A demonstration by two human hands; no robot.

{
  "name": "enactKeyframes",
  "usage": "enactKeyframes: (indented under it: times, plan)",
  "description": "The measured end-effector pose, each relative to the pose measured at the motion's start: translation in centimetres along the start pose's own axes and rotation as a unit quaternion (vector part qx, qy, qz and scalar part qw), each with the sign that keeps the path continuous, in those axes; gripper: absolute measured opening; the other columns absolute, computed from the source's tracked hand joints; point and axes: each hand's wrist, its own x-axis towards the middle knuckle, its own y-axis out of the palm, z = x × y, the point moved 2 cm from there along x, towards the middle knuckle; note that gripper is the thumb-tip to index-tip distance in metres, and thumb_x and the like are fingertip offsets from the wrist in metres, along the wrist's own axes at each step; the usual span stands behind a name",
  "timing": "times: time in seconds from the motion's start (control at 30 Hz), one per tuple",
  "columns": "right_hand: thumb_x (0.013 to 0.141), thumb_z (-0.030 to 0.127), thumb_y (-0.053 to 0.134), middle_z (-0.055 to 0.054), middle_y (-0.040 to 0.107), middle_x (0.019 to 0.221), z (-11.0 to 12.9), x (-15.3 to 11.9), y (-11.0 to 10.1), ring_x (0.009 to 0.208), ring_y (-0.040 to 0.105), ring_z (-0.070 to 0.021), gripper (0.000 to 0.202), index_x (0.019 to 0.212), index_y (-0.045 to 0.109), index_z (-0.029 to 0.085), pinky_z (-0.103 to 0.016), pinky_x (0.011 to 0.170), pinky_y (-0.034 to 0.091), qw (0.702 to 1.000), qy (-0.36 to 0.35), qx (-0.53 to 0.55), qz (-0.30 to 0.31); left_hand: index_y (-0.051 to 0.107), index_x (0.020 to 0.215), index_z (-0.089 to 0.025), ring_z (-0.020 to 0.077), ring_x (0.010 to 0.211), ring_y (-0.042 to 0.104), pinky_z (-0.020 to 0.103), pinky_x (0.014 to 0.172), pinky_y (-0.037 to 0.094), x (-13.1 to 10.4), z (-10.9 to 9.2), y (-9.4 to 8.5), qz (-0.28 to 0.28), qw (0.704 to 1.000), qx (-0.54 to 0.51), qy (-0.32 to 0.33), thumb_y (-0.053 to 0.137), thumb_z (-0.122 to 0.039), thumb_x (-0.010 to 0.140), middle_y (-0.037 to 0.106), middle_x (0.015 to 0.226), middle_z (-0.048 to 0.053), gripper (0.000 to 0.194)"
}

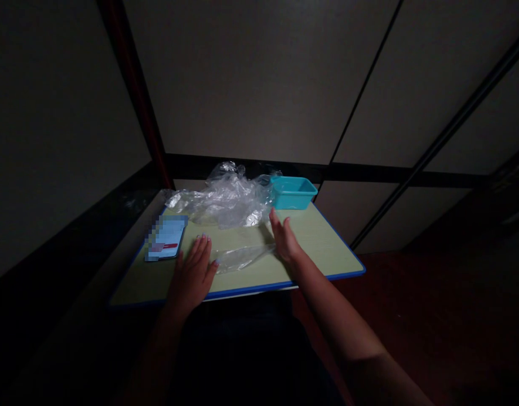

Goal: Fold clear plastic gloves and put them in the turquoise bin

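Table (327, 242) holds one flattened strip (241, 258) between open left hand (190, 277) and open right hand (287, 243); crumpled plastic (234, 202) lines far edge.

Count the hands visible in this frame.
2. The left hand is spread flat, right of the phone; the right hand is at the right end of the flat clear plastic, nearer the turquoise tub. Neither is fully hidden.

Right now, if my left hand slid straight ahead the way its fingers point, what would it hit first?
Your left hand would likely meet the crumpled clear plastic first, though its thin near edge is hard to judge.
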Motion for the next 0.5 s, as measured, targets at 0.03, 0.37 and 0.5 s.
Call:
enactKeyframes:
  times: [0.03,0.37,0.5]
  plan:
    - [0.077,0.046,-0.041,-0.006,0.008,0.162,-0.4,0.3,-1.0,0.147,0.015,-0.0173,0.085,0.154,-0.010,0.024,-0.054,0.114,0.019,0.999,0.014,0.032,-0.038,0.030,0.148,-0.014,0.0269,0.145,0.026,0.058,0.114,0.022,0.0,0.0,0.0,0.000,1.000,-0.003,-0.001,0.028,-0.031,0.095,0.032,0.154,0.014,0.056]
    - [0.096,0.062,0.020,-0.001,0.007,0.161,2.3,-0.8,2.1,0.148,0.005,-0.0273,0.061,0.151,0.024,0.035,-0.062,0.109,-0.016,0.977,-0.107,-0.181,0.038,0.031,0.148,-0.013,0.0280,0.144,0.028,0.059,0.113,0.022,-0.1,-0.1,-0.3,-0.005,1.000,-0.009,0.001,0.028,-0.032,0.095,0.034,0.154,0.014,0.056]
    - [0.098,0.056,0.021,-0.002,0.008,0.161,3.3,-1.4,4.9,0.149,0.004,-0.0259,0.056,0.151,0.021,0.038,-0.065,0.109,-0.012,0.938,-0.104,-0.302,0.133,0.034,0.147,-0.014,0.0279,0.144,0.029,0.059,0.113,0.021,-0.2,-0.1,-0.3,-0.010,1.000,-0.011,0.014,0.029,-0.029,0.095,0.036,0.153,0.013,0.055]
